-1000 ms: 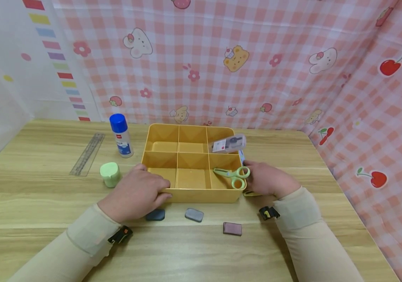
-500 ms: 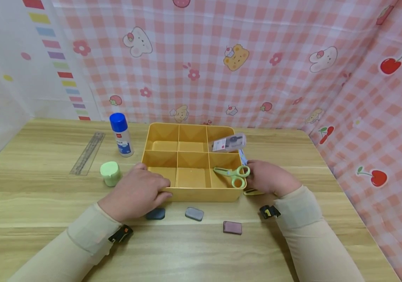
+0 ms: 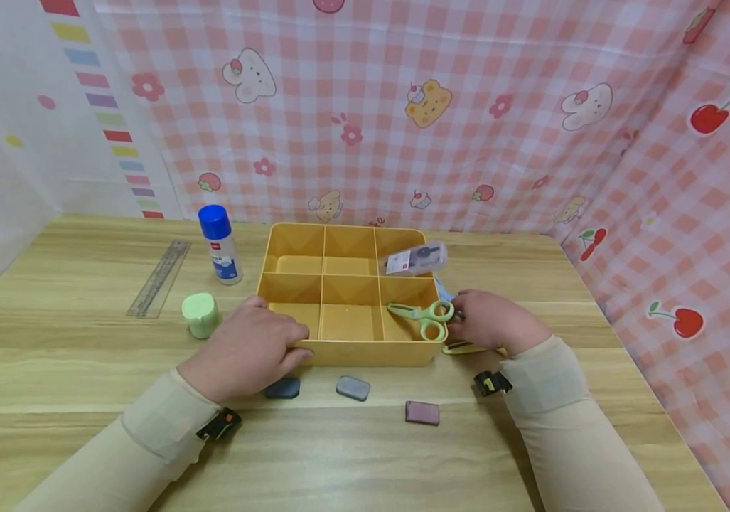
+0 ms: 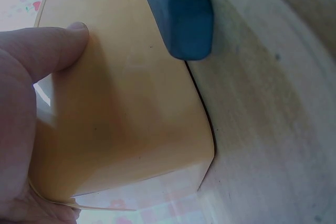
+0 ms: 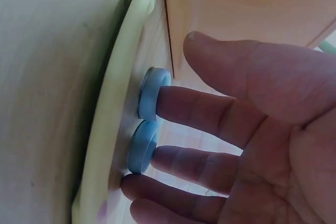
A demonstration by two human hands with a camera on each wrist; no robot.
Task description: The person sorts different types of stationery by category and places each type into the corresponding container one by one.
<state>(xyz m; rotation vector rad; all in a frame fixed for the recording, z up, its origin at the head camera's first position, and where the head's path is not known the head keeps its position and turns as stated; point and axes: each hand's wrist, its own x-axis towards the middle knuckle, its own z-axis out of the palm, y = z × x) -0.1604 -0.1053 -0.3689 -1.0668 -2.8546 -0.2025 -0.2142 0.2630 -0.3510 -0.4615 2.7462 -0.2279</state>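
My left hand (image 3: 246,348) grips the left front corner of a yellow six-compartment organizer box (image 3: 371,353), its thumb on the front wall (image 4: 126,103). Beside the box's right end, my right hand (image 3: 499,320) reaches down to blue scissors (image 3: 443,290) lying on the table. In the right wrist view, fingertips touch the scissors' two blue loops (image 5: 149,95), and the thumb stands apart. Green scissors (image 3: 425,318) lie across the front right compartment, loops over the rim. A clear plastic case with dark contents (image 3: 417,259) leans in the back right compartment.
A slim yellow tool (image 3: 463,348) lies below my right hand. In front of the box are a dark blue block (image 3: 283,388), a grey block (image 3: 353,388) and a purple block (image 3: 422,413). On the left stand a blue-capped bottle (image 3: 219,245), a green container (image 3: 201,315) and a clear ruler (image 3: 160,279).
My right hand has shifted slightly right, away from the box, and more of the blue scissors shows. My left hand and the box have stayed in place.
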